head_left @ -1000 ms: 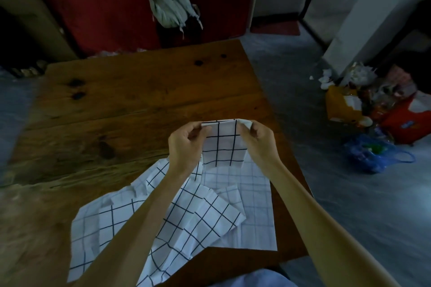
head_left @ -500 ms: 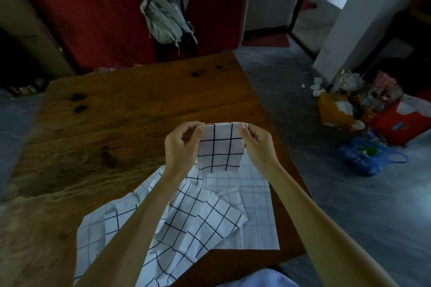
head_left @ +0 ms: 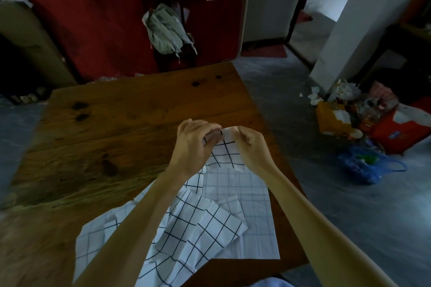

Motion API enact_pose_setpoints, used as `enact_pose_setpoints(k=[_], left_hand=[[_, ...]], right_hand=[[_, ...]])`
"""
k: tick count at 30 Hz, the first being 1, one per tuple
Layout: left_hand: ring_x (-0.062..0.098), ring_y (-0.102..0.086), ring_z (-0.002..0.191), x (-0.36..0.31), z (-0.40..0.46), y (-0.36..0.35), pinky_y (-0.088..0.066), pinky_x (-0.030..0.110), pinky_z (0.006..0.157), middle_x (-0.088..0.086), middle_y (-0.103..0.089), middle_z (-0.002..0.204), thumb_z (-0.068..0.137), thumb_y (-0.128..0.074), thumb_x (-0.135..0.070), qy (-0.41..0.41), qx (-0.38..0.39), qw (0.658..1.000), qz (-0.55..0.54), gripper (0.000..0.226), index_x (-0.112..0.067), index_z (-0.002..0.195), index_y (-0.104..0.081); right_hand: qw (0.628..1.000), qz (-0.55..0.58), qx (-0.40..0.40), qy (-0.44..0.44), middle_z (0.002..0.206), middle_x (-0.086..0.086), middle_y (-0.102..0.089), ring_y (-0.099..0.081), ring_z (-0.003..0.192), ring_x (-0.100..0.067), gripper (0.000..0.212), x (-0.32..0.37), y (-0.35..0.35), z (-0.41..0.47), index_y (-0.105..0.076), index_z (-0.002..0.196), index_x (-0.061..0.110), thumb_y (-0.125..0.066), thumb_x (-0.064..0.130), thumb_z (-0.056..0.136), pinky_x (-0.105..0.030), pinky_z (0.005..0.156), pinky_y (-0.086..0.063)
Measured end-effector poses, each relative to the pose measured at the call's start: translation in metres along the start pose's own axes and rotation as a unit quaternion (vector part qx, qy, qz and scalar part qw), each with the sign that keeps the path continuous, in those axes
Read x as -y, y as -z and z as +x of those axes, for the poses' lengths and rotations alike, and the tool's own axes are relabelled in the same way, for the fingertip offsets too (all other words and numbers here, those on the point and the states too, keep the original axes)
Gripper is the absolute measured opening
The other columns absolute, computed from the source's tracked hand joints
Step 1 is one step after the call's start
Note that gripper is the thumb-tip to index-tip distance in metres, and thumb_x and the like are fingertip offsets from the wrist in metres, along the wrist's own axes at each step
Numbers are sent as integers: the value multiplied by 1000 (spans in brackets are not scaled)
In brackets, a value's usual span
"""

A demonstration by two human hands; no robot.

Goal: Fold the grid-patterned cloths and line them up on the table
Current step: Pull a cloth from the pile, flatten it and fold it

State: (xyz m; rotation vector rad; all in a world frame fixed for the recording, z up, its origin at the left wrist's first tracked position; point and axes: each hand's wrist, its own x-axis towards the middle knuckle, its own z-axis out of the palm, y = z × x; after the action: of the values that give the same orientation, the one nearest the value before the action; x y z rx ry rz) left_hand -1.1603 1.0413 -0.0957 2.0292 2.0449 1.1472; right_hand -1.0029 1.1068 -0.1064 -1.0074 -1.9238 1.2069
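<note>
**Both hands pinch a small grid cloth above the right side of the tabletop**

The held cloth [head_left: 225, 154] is white with bold dark grid lines, gathered narrow at its top edge and hanging down in a small panel. The left hand [head_left: 194, 144] has its fingers curled over the upper left of that edge and pinches it; the right hand [head_left: 250, 145] pinches the upper right, the two sets of fingertips almost meeting. The panel hangs between and just below both hands, close to the right edge of the wooden table [head_left: 130, 123].

Beneath it, a flat cloth [head_left: 251, 212] with a much fainter grid lies spread along the right edge, reaching toward the near right corner. A rumpled cloth [head_left: 193, 235] with dark lines sprawls over the flat one's left side and runs along the near edge, partly under the left forearm.

Past the far edge a pale bag [head_left: 166, 30] hangs against a red wall. Clutter [head_left: 363, 123] sits on the floor to the right.
</note>
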Motion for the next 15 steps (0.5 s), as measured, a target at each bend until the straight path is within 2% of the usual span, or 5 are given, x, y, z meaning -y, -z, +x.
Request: enact_pose_setpoints(k=[2,5,9,12,15], left_hand=[[11,-64,85,-4,5,3,-28,40,103,-4,-71,90,86,-67,-22,-6,-12,1000,-27,11,-16,95,-70],[7,-63,76,-2,6,7,-33,45,102,-6,-70,85,83,-69,-14,3,-38,997,-63,7,-15,90,-70],[-1,-59,78,4,5,7,-49,52,85,-13,-64,83,83,-69,-17,20,-25,996,-84,8,-16,91,-68],[9,-63,82,0,4,7,-55,39,77,-7,-66,87,87,-66,-24,24,5,995,-101,14,-14,97,-67],[6,-62,88,-11,9,9,-49,12,76,-8,-65,96,89,-60,-35,21,50,992,-114,31,-12,110,-65]], right_hand=[[1000,-16,5,11,60,-3,-48,-38,51,-11,25,3,0,2,-66,87,20,-48,33,99,-24,46,-29],[999,-39,-1,16,59,-5,-46,-41,53,-20,31,1,3,3,-58,72,12,-52,29,98,-33,50,-35],[998,-62,-8,24,64,-1,-57,-53,60,-20,23,-6,7,-2,-62,76,24,-54,27,97,-36,56,-45],[995,-92,-12,47,62,5,-55,-51,55,-14,19,-4,8,-4,-60,80,28,-52,29,97,-30,51,-42],[984,-147,6,96,59,8,-50,-46,50,-13,21,0,9,-2,-60,80,19,-53,28,97,-23,46,-35]])
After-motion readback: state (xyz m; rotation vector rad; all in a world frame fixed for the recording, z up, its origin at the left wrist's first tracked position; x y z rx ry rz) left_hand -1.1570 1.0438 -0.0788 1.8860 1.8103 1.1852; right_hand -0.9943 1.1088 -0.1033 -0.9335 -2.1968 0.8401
